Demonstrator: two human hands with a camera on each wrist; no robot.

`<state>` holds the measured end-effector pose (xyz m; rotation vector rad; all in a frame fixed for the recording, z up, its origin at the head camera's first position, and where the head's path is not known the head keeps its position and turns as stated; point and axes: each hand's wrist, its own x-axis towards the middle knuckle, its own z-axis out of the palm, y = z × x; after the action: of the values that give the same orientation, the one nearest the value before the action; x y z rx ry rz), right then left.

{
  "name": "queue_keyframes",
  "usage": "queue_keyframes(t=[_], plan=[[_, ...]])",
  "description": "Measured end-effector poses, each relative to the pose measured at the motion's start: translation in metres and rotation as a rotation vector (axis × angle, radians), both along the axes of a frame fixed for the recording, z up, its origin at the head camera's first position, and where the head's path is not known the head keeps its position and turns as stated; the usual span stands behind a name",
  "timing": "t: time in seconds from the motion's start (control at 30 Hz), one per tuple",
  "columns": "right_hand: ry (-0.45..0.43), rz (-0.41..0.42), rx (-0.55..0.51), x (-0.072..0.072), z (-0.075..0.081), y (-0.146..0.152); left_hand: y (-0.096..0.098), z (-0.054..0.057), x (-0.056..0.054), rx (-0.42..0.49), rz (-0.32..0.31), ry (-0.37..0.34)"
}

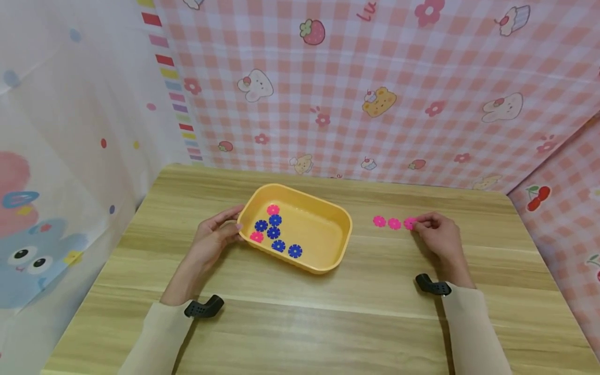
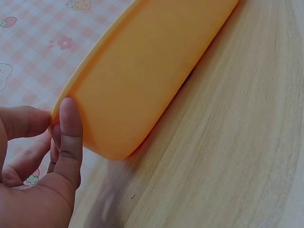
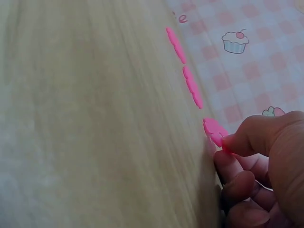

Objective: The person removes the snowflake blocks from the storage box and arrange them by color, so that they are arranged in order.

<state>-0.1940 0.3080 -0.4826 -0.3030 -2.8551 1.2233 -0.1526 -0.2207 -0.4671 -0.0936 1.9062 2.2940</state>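
Observation:
My left hand [image 1: 213,237] holds the left end of a yellow plastic basin [image 1: 321,229], thumb and fingers at its rim in the left wrist view. Inside the basin lie several blue notched snowflake discs [image 1: 295,251] and two pink ones, gathered toward its left side. To the right of it, my right hand [image 1: 440,237] pinches a pink snowflake disc [image 3: 214,132] between thumb and finger, its edge tilted up close over the table. Two more pink discs, a middle one [image 1: 395,224] and a left one [image 1: 379,221], lie flat in a row with it.
The wood-grain table [image 1: 300,323] ends at a pink checked cloth [image 1: 337,67] hung behind it. Another patterned cloth [image 1: 61,130] hangs on the left. Each wrist wears a black camera strap, such as the left wrist camera [image 1: 204,307].

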Motion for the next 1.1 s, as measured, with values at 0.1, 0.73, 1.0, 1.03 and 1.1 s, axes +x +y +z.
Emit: queue_keyframes(t=[0.1, 0.73, 1.0, 1.03, 1.1], plan=[[-0.011, -0.005, 0.015, 0.001, 0.001, -0.002, 0.000, 0.000, 0.000, -0.005, 0.002, -0.004], [-0.155, 0.022, -0.025, -0.002, 0.011, -0.001, 0.000, 0.001, 0.000, -0.012, 0.006, -0.025], [-0.154, -0.026, -0.076, -0.005, 0.010, -0.001, 0.001, 0.003, 0.000, -0.008, 0.007, -0.020], [-0.153, -0.024, -0.080, -0.005, 0.010, -0.001, 0.000, 0.003, 0.000, -0.010, 0.006, -0.019], [-0.165, -0.017, -0.082, -0.004, 0.009, 0.000, 0.000, 0.002, 0.000, -0.011, 0.005, -0.017]])
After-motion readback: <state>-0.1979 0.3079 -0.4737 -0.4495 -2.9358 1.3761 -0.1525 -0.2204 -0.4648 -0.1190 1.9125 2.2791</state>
